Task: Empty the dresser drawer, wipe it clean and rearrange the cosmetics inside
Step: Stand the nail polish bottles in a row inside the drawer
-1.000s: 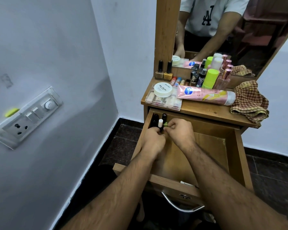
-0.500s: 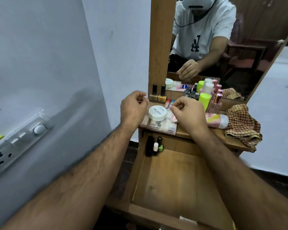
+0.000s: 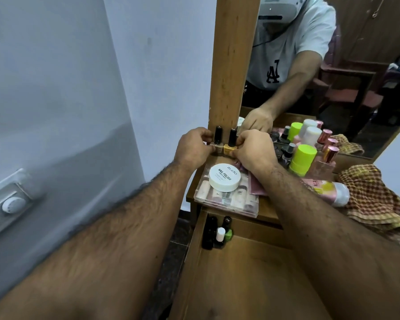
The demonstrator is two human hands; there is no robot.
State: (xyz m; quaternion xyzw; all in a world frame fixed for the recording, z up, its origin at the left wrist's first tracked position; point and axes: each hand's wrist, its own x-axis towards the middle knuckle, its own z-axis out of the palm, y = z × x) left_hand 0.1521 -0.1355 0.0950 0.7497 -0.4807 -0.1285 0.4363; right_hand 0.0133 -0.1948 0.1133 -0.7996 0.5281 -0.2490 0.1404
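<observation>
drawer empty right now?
No: a few small bottles stand in the back left corner of the open drawer, while both hands are up at the two nail polish bottles on the dresser top.

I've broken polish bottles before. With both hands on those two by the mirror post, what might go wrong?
1. The left hand and right hand each pinch one small bottle: the beige bottle and the yellow bottle. A loose grip could drop one.
2. The forearms pass right over the white jar on its clear box, which overhangs the open drawer. Pulling back could knock both in, onto the bottles already there.
</observation>
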